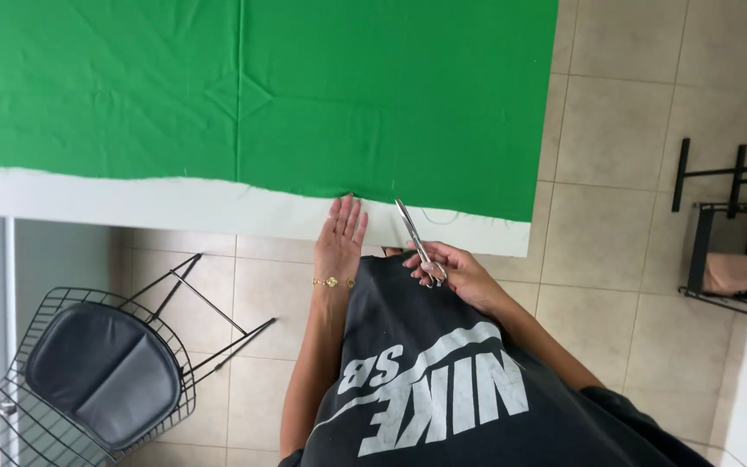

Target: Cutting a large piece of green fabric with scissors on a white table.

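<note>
Pressing my left hand (pixel 340 235) flat, fingers spread, on the white desk (pixel 131 201) beside the green fabric (pixel 304 95), my right hand (pixel 456 270) grips scissors (pixel 414 235), blades shut, at its edge; I judge cutting comes next.

I'm seeing cloth (pixel 252 95) lying on the table (pixel 175 203); my left hand (pixel 340 238) is resting at its edge, scissors (pixel 417 242) just right, chair (pixel 101 372) sitting lower left.
</note>
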